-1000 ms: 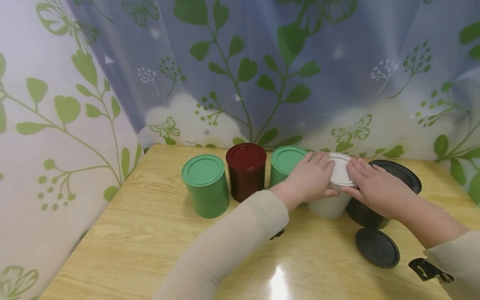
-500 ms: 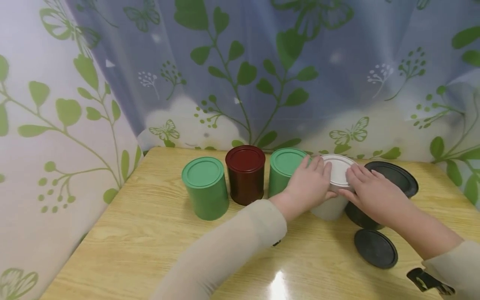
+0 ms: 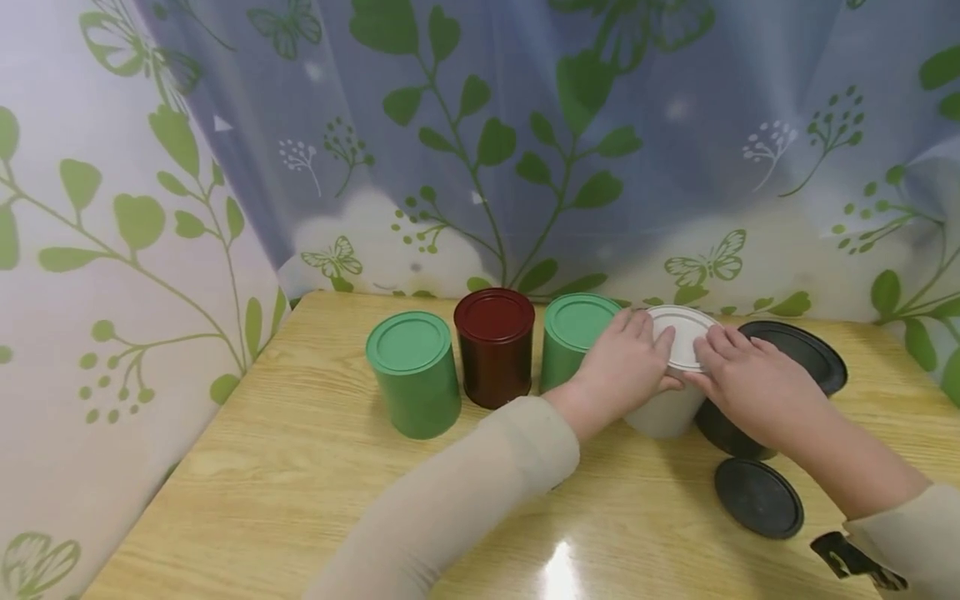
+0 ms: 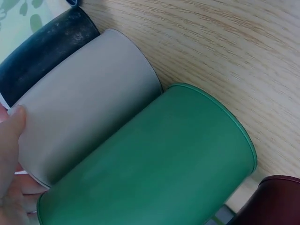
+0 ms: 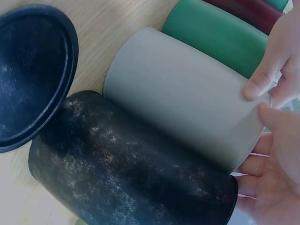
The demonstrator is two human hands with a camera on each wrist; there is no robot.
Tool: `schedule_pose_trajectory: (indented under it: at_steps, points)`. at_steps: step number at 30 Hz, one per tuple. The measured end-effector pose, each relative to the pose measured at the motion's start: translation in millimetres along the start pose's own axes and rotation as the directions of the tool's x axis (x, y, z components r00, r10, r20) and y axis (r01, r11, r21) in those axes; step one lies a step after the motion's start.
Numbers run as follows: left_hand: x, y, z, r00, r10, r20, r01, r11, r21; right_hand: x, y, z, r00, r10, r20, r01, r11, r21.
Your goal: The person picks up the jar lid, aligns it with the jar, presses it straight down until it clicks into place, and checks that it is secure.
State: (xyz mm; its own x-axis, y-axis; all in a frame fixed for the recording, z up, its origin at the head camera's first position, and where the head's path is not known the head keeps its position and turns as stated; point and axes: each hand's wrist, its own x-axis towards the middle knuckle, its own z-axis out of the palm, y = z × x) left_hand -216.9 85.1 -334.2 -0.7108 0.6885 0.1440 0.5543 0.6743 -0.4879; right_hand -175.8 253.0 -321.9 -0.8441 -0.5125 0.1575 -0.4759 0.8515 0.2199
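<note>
A white canister (image 3: pixel 663 412) with a white lid (image 3: pixel 682 337) stands between both hands. My left hand (image 3: pixel 628 362) grips its top from the left, fingers over the lid and thumb on the side just under the rim. On the other side my right hand (image 3: pixel 761 387) holds the rim likewise, its fingertips on the lid. Both thumbs press the canister wall close together in the right wrist view. A green canister (image 4: pixel 150 159) stands close on the left of the white one. To its right is a black canister (image 5: pixel 126 159), partly hidden by my right hand in the head view.
A loose black lid (image 3: pixel 759 498) lies on the wooden table (image 3: pixel 285 500) in front of the black canister. Further left stand a dark red canister (image 3: pixel 495 367) and another green canister (image 3: pixel 418 400), both lidded. A patterned curtain (image 3: pixel 480 150) hangs behind the table.
Both hands stay at the top of the white canister, with slight shifts of the fingers on its lid. The other canisters and the loose lid keep their places.
</note>
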Motion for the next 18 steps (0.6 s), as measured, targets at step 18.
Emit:
schedule_pose_trajectory:
  at_steps: [18]
  points:
    - [23.1, 6.1, -9.7, 0.978, 0.046, 0.201, -0.022, 0.993, -0.119, 6.6, 5.8, -7.2, 0.983, 0.052, 0.174, -0.060, 0.997, 0.039]
